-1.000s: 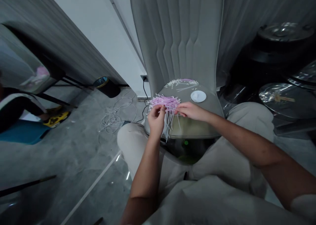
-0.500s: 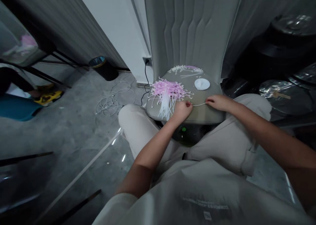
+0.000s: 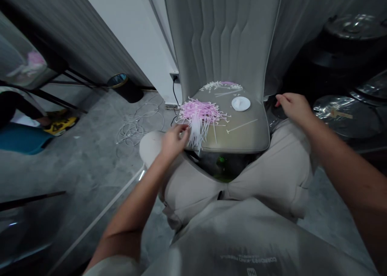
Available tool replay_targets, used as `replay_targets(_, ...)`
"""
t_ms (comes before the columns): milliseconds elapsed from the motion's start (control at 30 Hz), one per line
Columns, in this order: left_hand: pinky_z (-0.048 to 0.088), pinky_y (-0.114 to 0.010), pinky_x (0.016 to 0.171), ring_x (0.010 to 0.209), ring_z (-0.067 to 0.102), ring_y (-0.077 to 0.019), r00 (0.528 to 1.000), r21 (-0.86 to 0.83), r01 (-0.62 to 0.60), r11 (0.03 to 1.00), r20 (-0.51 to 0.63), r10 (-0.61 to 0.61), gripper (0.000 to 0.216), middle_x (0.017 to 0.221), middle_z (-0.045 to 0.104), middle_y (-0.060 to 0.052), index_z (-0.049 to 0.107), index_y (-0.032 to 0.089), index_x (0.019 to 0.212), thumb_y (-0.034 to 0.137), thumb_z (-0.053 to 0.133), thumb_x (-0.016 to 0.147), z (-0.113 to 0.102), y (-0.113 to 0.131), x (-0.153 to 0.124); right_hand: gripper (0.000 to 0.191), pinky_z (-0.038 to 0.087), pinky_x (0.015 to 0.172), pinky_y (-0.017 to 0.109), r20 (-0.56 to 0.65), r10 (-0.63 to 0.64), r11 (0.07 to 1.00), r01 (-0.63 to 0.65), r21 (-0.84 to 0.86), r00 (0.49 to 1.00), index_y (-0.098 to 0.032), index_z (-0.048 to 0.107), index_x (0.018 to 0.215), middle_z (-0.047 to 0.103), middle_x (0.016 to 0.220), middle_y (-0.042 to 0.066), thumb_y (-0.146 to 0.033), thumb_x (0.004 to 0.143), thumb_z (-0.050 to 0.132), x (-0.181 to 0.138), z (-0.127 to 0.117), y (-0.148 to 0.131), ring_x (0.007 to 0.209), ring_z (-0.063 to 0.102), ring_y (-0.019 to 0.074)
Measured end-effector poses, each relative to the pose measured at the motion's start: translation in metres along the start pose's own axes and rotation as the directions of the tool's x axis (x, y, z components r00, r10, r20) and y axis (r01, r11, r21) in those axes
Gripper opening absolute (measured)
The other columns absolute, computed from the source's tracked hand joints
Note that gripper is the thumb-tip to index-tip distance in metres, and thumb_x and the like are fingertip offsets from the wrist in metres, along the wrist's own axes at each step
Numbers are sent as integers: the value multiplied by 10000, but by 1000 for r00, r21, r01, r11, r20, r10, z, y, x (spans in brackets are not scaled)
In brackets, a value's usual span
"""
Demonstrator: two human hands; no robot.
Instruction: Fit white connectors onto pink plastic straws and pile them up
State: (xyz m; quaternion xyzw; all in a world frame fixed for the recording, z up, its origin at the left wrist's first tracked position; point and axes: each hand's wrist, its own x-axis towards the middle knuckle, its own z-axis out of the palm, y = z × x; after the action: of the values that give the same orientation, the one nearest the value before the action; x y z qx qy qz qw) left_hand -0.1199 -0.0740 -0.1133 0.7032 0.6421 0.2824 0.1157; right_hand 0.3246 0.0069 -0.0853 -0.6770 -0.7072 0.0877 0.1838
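Note:
A loose heap of thin pink and white plastic cable ties (image 3: pixel 201 116) lies on the left of a grey-beige chair seat (image 3: pixel 248 136), with white strands hanging over the front edge. My left hand (image 3: pixel 174 141) is curled against the heap's left side; whether it holds any ties is hidden. My right hand (image 3: pixel 294 107) is raised past the seat's right edge, fingers loosely apart, holding nothing. One single white tie (image 3: pixel 242 125) lies on the bare seat. Behind it are a round white disc (image 3: pixel 241 103) and a small pile of white bits (image 3: pixel 220 85).
A padded chair back (image 3: pixel 220 34) rises behind the seat. Shiny metal lids (image 3: pixel 346 116) are stacked on the right. A coil of white cable (image 3: pixel 136 130) lies on the concrete floor at left, near a black bin (image 3: pixel 125 88). A seated person's leg (image 3: pixel 21 110) is at far left.
The single tie stretched between my hands now lies on the seat. My right hand has moved right, off the seat, and my left hand has moved left to the heap.

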Motion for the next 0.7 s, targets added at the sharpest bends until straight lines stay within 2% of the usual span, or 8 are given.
replay_targets(67,469,-362,924,994,630,-255,998,140,40,989,-43,-34,395,1081,678,-101,692,190,1073,458,471,885,-30,-33,-9,528,322,629,263,-41,29,1000,-29,1,999,-79,696,983,685,840,115,-467,982,339,-2,-14,15,673,501,120)
replay_targets(167,400,-418,1066,1199,546,-306,990,348,142,927,-49,-133,525,1248,606,-146,633,137,1209,501,447,879,-56,-77,-28,415,354,748,276,-15,37,997,-38,-63,999,-127,691,1068,693,1030,142,-430,958,430,-5,-21,45,853,553,157)
replay_targets(267,347,-443,1132,1319,459,-315,969,365,219,905,27,-246,606,1444,462,-144,540,154,1340,527,432,875,-57,-104,-48,333,343,911,323,217,112,985,-79,-152,970,-111,673,1123,624,1233,208,-303,913,499,-12,-13,76,1072,548,226)
replay_targets(367,272,-443,1183,1417,340,-303,964,320,256,912,-16,-265,666,1525,353,-147,448,156,1417,557,374,890,-50,-113,-52,347,388,924,298,299,166,984,-136,-117,940,-140,671,1143,652,1230,160,-204,911,422,-21,-4,96,1071,597,217)
replay_targets(467,278,-447,1180,1397,372,-310,930,304,351,886,-6,-366,700,1492,405,-145,463,161,1405,600,377,867,-54,-116,-36,385,367,1006,278,284,194,980,-176,-87,939,-164,639,1219,607,1323,137,-240,919,409,-31,-1,102,1203,550,221)
replay_targets(533,323,-443,1153,1349,440,-316,897,313,398,862,65,-438,707,1436,473,-150,483,161,1391,611,372,858,-62,-120,-21,405,366,1030,293,247,236,971,-224,-79,940,-189,629,1242,599,1337,129,-293,920,407,-37,-1,103,1222,547,237)
replay_targets(633,396,-466,1086,1276,518,-342,851,348,419,839,171,-496,699,1339,567,-169,538,153,1345,616,357,853,-75,-132,-1,443,384,1042,313,174,320,947,-315,-58,931,-229,585,1298,581,1369,105,-342,903,417,-45,-1,104,1248,542,248)
replay_targets(700,445,-475,1030,1200,579,-347,838,351,421,836,201,-507,641,1228,654,-143,622,172,1243,610,387,839,-83,-140,9,469,408,1029,272,111,390,921,-387,-45,914,-263,545,1335,575,1387,70,-338,889,423,-50,0,105,1257,548,209)
